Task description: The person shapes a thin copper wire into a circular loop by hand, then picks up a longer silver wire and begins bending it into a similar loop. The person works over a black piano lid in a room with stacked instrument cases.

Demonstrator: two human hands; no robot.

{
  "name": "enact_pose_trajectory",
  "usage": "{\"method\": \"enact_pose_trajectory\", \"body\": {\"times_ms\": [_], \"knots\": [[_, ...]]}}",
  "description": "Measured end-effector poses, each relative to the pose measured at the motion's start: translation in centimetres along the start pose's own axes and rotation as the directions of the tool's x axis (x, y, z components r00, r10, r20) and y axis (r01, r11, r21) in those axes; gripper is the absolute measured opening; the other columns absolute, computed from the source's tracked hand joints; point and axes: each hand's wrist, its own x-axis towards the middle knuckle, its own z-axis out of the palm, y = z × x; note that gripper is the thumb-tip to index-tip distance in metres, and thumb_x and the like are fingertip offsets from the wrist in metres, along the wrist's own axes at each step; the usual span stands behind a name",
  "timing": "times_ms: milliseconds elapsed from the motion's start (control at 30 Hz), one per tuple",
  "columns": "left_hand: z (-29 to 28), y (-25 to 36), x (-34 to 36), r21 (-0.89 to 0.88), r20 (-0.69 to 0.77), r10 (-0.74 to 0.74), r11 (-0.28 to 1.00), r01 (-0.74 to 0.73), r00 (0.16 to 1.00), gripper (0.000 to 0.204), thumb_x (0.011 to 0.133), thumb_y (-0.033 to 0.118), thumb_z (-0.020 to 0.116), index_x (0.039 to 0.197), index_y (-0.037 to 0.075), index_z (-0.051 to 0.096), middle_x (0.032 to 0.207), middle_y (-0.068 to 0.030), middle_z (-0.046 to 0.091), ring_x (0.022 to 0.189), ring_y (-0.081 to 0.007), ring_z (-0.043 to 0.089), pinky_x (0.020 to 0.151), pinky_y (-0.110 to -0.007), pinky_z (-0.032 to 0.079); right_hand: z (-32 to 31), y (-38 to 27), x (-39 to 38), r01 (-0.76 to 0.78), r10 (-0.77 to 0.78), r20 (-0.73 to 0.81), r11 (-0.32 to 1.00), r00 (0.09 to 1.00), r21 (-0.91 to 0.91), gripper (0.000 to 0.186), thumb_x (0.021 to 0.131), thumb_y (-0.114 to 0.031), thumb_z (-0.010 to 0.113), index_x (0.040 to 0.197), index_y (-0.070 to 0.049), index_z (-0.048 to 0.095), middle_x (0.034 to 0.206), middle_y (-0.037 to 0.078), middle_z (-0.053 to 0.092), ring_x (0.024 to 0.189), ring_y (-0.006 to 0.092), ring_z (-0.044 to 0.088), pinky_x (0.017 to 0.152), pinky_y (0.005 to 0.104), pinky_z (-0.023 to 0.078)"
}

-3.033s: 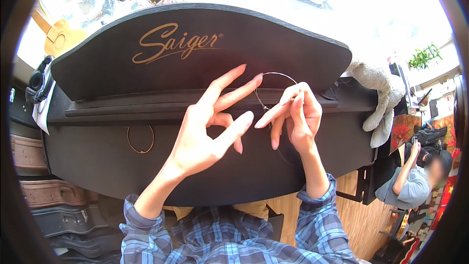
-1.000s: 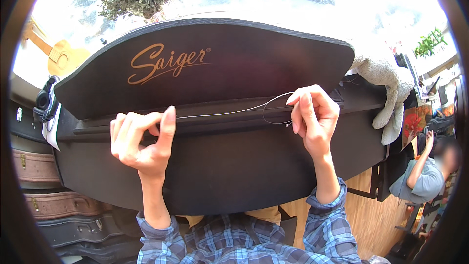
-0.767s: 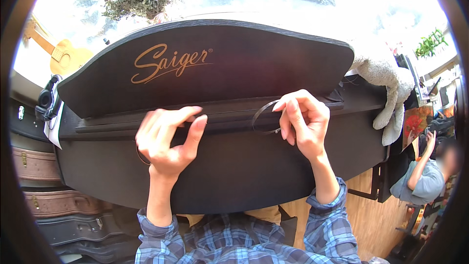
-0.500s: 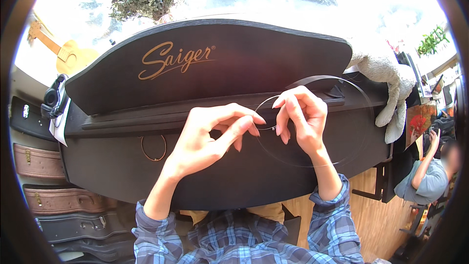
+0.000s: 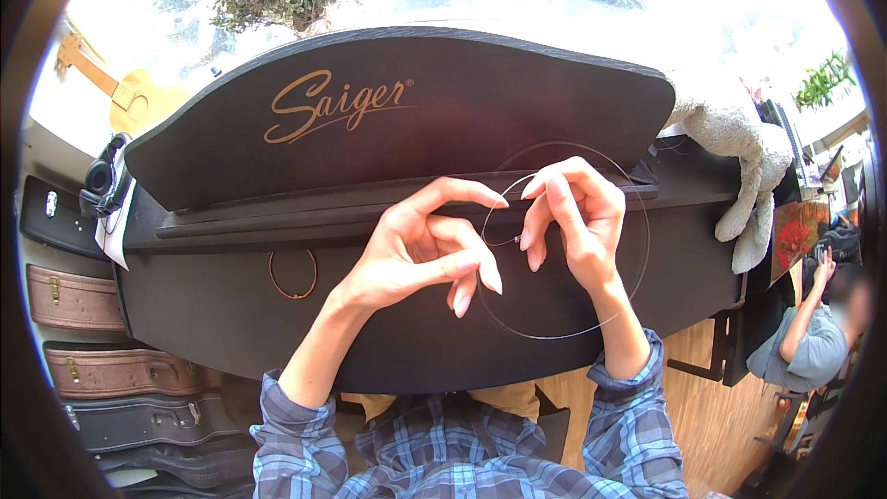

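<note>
My right hand (image 5: 584, 226) is closed in a pinch on a thin coiled metal instrument string (image 5: 540, 337). The string makes a large round loop that passes around my right wrist and a smaller curve by the fingertips. At one end a small ball end (image 5: 517, 239) shows beside my right fingers. My left hand (image 5: 407, 254) is open just left of the loop, index finger raised and the other fingers apart, its fingertips close to the string. A second, copper-coloured coiled string (image 5: 293, 298) lies on the black tabletop (image 5: 212, 305) left of my left hand.
A black upright panel (image 5: 499, 102) with gold lettering stands along the far side. Headphones (image 5: 100, 176) lie left; a grey plush toy (image 5: 753, 157) hangs at right. Instrument cases (image 5: 120, 370) are stacked lower left. Another person (image 5: 808, 333) is at far right.
My left fingers have opened and spread, coming off the string. The large loop has swung left and lower, and looks smaller. My right hand keeps its pinch in nearly the same place.
</note>
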Motion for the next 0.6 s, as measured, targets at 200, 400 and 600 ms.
{"method": "enact_pose_trajectory", "body": {"times_ms": [200, 400, 600], "knots": [[0.6, -0.5, 0.0, -0.06, 0.036, -0.004, 0.998, 0.006, 0.999, 0.036, 0.1, 0.008, 0.056, 0.133, -0.004, 0.047, 0.096, -0.0274, 0.071, 0.081, -0.035, 0.074, 0.058, -0.031, 0.06, 0.1, 0.0, 0.0, -0.001, 0.001, -0.004, 1.0, 1.0, 0.027, 0.019, 0.104, -0.01, 0.05, 0.099, 0.006, 0.06, 0.064, 0.013, 0.066, 0.05, 0.0173, 0.066, 0.045, 0.0246, 0.052], [0.6, -0.9, 0.0, -0.081, 0.054, 0.033, 0.996, -0.028, 0.998, 0.034, 0.101, 0.01, 0.055, 0.132, -0.002, 0.052, 0.097, -0.027, 0.071, 0.086, -0.0333, 0.074, 0.063, -0.033, 0.061, 0.1, 0.1, 0.0, 0.011, -0.011, 0.021, 1.0, 1.0, 0.02, 0.02, 0.104, -0.01, 0.049, 0.099, 0.006, 0.06, 0.065, 0.014, 0.067, 0.053, 0.0184, 0.067, 0.046, 0.0256, 0.053], [0.9, -1.4, -0.5, -0.027, -0.007, 0.107, 0.994, -0.108, 0.994, 0.028, 0.098, 0.006, 0.058, 0.125, -0.004, 0.055, 0.093, -0.0274, 0.071, 0.08, -0.0349, 0.074, 0.06, -0.035, 0.063, 0.3, -0.2, -0.4, 0.023, -0.025, 0.065, 0.999, 0.998, 0.024, 0.02, 0.104, -0.009, 0.049, 0.098, 0.007, 0.061, 0.066, 0.015, 0.068, 0.057, 0.021, 0.071, 0.048, 0.0268, 0.055]]}}
